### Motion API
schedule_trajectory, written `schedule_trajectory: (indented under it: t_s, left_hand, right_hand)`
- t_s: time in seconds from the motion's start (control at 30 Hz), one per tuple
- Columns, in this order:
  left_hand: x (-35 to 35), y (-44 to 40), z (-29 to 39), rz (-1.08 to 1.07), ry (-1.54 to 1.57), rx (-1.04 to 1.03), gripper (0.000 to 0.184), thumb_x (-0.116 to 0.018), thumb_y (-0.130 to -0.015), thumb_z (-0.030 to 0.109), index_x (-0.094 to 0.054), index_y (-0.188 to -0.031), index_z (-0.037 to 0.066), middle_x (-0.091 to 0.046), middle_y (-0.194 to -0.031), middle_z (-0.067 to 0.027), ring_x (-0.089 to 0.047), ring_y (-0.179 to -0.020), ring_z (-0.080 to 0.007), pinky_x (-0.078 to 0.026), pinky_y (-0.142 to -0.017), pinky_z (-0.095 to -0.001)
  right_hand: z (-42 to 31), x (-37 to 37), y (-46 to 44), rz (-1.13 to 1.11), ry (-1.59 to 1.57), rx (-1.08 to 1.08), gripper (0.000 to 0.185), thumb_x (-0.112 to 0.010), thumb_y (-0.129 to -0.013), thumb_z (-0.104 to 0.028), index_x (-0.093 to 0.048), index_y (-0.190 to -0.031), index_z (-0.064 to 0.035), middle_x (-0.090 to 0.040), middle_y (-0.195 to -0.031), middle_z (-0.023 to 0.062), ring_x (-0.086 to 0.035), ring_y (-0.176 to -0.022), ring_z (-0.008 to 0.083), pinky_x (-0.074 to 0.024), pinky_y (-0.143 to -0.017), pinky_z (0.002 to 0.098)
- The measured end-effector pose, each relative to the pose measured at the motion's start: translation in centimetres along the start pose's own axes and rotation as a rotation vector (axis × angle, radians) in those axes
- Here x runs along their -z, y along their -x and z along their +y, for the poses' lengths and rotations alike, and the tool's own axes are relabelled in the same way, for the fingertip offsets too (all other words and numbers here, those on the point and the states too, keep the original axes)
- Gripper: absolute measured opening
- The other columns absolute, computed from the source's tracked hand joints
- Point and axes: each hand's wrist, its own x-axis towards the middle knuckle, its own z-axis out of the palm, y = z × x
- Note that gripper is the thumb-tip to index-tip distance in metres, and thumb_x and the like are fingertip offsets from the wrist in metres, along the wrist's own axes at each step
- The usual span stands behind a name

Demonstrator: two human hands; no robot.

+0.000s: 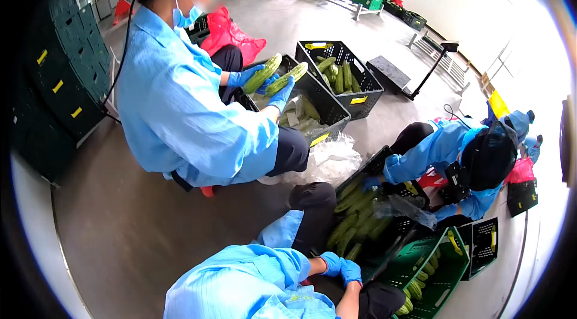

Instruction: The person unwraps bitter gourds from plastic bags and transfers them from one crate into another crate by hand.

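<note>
My left hand (pixel 330 264) and my right hand (pixel 350 272), both in blue gloves, meet between my knees. Their fingers are curled and pressed together. Whatever lies between them, if anything, is hidden. Just beyond stands a dark crate holding several long green gourds (pixel 354 223). To the right of my hands is a green crate (pixel 452 271) with paler green, ribbed gourds (pixel 421 280) inside.
A co-worker at left holds two bumpy gourds (pixel 263 74) over a black crate (pixel 336 116). Another co-worker (pixel 445 151) bends over the dark crate, near a clear plastic bag (pixel 412 208). Farther back stand another gourd crate (pixel 372 100) and a scale (pixel 390 72).
</note>
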Motion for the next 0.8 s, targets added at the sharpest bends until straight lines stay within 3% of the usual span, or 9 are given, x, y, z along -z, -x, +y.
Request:
schedule_trajectory:
  t_s: [0.07,0.2,0.3,0.43,0.53,0.57,0.67,0.7,0.8]
  left_hand:
    - [1.6,0.9,0.9,-0.076,-0.035,0.038,0.032,-0.056,-0.083,0.031,-0.076,-0.093,0.007,-0.073,-0.091,-0.0193,-0.07,-0.085,-0.0382,-0.055,-0.074,-0.0483]
    - [0.6,0.7,0.6,-0.058,0.014,0.079,0.031,-0.058,-0.083,0.032,-0.077,-0.091,0.008,-0.073,-0.092,-0.0187,-0.07,-0.086,-0.0372,-0.055,-0.074,-0.0473]
    - [1.0,0.6,0.0,-0.047,0.005,0.081,0.031,-0.058,-0.083,0.032,-0.078,-0.09,0.009,-0.073,-0.091,-0.0176,-0.071,-0.085,-0.0363,-0.055,-0.073,-0.0463]
    - [5.1,-0.3,-1.0,-0.04,-0.155,0.02,0.028,-0.06,-0.081,0.029,-0.078,-0.084,0.009,-0.073,-0.084,-0.0155,-0.071,-0.079,-0.0345,-0.055,-0.066,-0.0467]
    - [9.6,-2.8,-2.6,0.05,-0.18,-0.05,0.027,-0.058,-0.082,0.028,-0.077,-0.08,0.009,-0.072,-0.082,-0.016,-0.07,-0.076,-0.0355,-0.054,-0.063,-0.0481]
    - [11.2,-3.8,-3.1,0.087,-0.189,-0.073,0.029,-0.056,-0.084,0.029,-0.077,-0.079,0.009,-0.072,-0.082,-0.016,-0.07,-0.075,-0.0361,-0.053,-0.063,-0.0485]
    - [17.4,-5.7,-4.1,0.122,-0.241,-0.117,0.035,-0.051,-0.088,0.031,-0.077,-0.08,0.009,-0.072,-0.083,-0.016,-0.069,-0.076,-0.0371,-0.054,-0.067,-0.049]
    - [19.9,-5.9,-4.5,0.119,-0.252,-0.126,0.036,-0.05,-0.088,0.032,-0.077,-0.08,0.009,-0.072,-0.083,-0.0159,-0.069,-0.077,-0.0372,-0.054,-0.068,-0.0488]
    - [25.6,-7.7,-7.6,0.151,-0.214,-0.127,0.036,-0.049,-0.087,0.033,-0.076,-0.082,0.01,-0.072,-0.087,-0.0157,-0.069,-0.078,-0.0378,-0.055,-0.07,-0.0493]
  right_hand:
    - [0.2,-0.9,0.0,0.051,-0.033,-0.018,0.061,-0.035,-0.101,-0.047,-0.073,-0.094,-0.0008,-0.069,-0.101,0.0232,-0.064,-0.098,0.0437,-0.0495,-0.085,0.0528]
    - [-0.7,-1.2,-0.1,-0.076,0.086,-0.195,0.064,-0.027,-0.102,-0.045,-0.073,-0.093,0.0001,-0.069,-0.105,0.0242,-0.065,-0.099,0.0443,-0.049,-0.087,0.0542]
    - [0.5,-2.1,-0.6,-0.051,0.138,-0.176,0.049,-0.04,-0.099,-0.037,-0.074,-0.092,-0.0033,-0.07,-0.102,0.0233,-0.066,-0.096,0.043,-0.051,-0.083,0.054]
    - [1.8,-3.0,-0.7,-0.043,0.314,0.071,0.015,-0.059,-0.088,-0.018,-0.072,-0.091,-0.0101,-0.071,-0.091,0.0202,-0.07,-0.086,0.0396,-0.055,-0.072,0.0519]
    - [3.3,-6.3,-2.1,-0.029,0.42,0.164,0.018,-0.066,-0.087,-0.024,-0.071,-0.091,-0.0079,-0.073,-0.091,0.0167,-0.07,-0.082,0.0379,-0.0546,-0.069,0.0495]
    - [2.8,-6.5,-1.8,0.026,0.395,0.202,0.017,-0.062,-0.091,-0.028,-0.065,-0.088,-0.0106,-0.072,-0.083,0.0147,-0.07,-0.077,0.0344,-0.0547,-0.064,0.0464]
    - [1.5,-6.6,-0.5,0.127,0.107,0.055,0.023,-0.058,-0.094,-0.032,-0.064,-0.088,-0.0103,-0.071,-0.08,0.0146,-0.07,-0.077,0.0327,-0.0544,-0.064,0.0447]
    - [1.1,-6.2,0.1,0.181,0.196,0.065,0.035,-0.052,-0.097,-0.036,-0.069,-0.089,-0.0066,-0.072,-0.082,0.0146,-0.069,-0.079,0.0337,-0.0536,-0.069,0.045]
    - [-1.5,-5.1,1.2,0.324,-0.277,-0.3,0.04,-0.049,-0.099,-0.037,-0.071,-0.089,-0.0041,-0.072,-0.084,0.014,-0.069,-0.079,0.0341,-0.0525,-0.072,0.0441]
